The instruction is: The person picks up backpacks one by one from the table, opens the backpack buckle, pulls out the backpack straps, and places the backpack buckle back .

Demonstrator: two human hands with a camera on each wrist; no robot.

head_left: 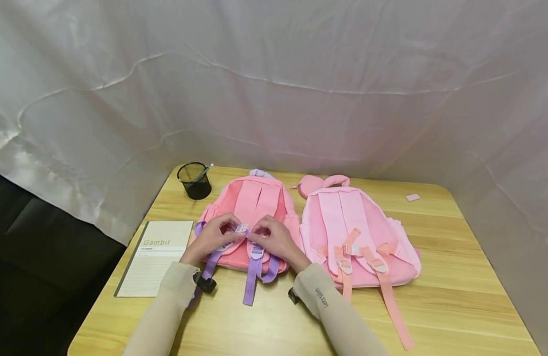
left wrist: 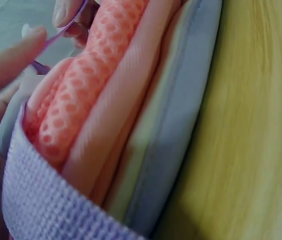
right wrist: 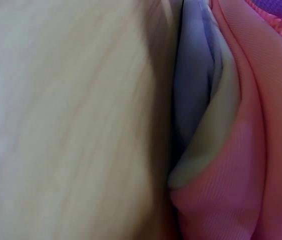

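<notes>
While the left hand [head_left: 213, 238] pinches a pale buckle [head_left: 241, 228] and the right hand [head_left: 277, 241] pinches its purple strap [head_left: 249, 234] just beside, the coral backpack [head_left: 257, 202] lies beneath on the bench [head_left: 238, 326], between a notebook [head_left: 160, 264] and a pale pink backpack [head_left: 369, 222].

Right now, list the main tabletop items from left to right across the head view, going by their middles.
Notebook → black mesh cup → coral backpack with purple straps → light pink backpack with orange straps → small pink block.
</notes>
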